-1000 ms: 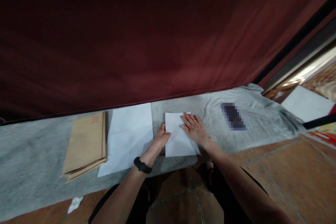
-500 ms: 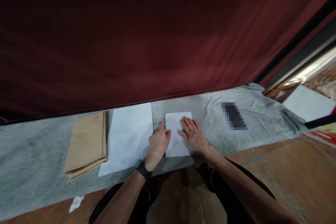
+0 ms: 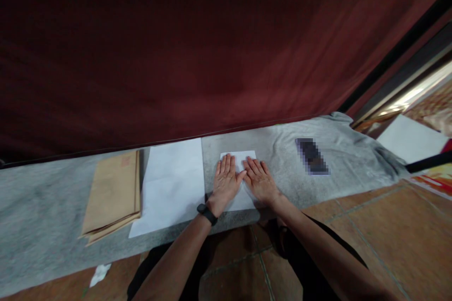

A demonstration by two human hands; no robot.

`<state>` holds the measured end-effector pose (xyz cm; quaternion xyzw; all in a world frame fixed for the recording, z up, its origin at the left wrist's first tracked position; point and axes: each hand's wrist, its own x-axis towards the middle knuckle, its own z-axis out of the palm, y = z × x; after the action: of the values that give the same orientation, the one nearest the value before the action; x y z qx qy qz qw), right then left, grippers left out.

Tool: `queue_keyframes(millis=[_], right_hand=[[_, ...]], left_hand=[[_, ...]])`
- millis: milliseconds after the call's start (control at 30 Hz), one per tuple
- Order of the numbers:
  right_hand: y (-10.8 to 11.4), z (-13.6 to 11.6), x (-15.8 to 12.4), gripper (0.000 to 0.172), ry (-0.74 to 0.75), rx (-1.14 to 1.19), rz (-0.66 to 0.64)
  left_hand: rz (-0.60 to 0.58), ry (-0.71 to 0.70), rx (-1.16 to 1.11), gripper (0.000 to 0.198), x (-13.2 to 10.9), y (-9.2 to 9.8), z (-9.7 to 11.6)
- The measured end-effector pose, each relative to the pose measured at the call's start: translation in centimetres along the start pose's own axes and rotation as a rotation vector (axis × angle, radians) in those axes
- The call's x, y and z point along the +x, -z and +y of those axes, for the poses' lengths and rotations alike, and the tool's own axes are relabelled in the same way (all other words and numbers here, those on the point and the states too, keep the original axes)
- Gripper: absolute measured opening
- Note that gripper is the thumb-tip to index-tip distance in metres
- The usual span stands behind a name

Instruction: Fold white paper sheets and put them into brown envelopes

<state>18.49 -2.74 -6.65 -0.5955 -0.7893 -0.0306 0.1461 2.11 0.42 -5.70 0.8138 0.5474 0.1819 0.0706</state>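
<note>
A folded white paper (image 3: 243, 160) lies on the grey cloth-covered ledge (image 3: 42, 207). My left hand (image 3: 225, 182), with a black band at the wrist, lies flat on the paper's left half, fingers stretched out. My right hand (image 3: 260, 180) lies flat on its right half, fingers spread. The two thumbs nearly touch over the middle of the paper. Neither hand holds anything.
A larger white sheet (image 3: 171, 186) lies left of the folded paper, and a stack of brown envelopes (image 3: 113, 193) lies further left. A dark blurred object (image 3: 312, 155) rests on the cloth to the right. A dark red curtain (image 3: 176, 56) hangs behind. Tiled floor is below.
My left hand moved from the paper's left edge, where it was curled, onto the paper and flattened out. My right hand stayed flat on the paper.
</note>
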Motion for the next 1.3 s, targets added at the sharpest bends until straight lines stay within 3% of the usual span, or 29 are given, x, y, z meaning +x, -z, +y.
queue_keyframes(millis=[233, 400, 533, 700, 900, 1067, 1300], right_hand=[[0.3, 2.5, -0.1, 0.056, -0.086, -0.025, 0.021], [0.8, 3.1, -0.4, 0.054, -0.160, -0.018, 0.061], [1.1, 1.9, -0.6, 0.054, -0.155, 0.047, 0.050], [1.4, -0.2, -0.8, 0.052, 0.000, 0.118, -0.053], [1.3, 0.4, -0.7, 0.051, -0.002, 0.067, -0.077], [1.2, 2.3, 0.5, 0.049, -0.153, 0.125, 0.018], [0.7, 3.4, 3.4, 0.041, -0.410, 0.503, 0.139]], left_hand=[[0.073, 0.133, 0.037, 0.069, -0.6, 0.0, -1.0], [0.122, 0.148, 0.030, 0.062, -0.9, 0.5, -1.1], [0.116, 0.011, 0.025, 0.061, -2.5, 0.9, 0.4], [-0.055, -0.270, 0.045, 0.055, -5.8, 0.3, 3.2], [-0.112, -0.277, 0.082, 0.053, -6.5, 1.3, 3.5], [-0.097, -0.266, 0.105, 0.054, -6.9, 2.1, 2.8], [-0.088, -0.277, 0.147, 0.054, -7.2, 2.1, 2.7]])
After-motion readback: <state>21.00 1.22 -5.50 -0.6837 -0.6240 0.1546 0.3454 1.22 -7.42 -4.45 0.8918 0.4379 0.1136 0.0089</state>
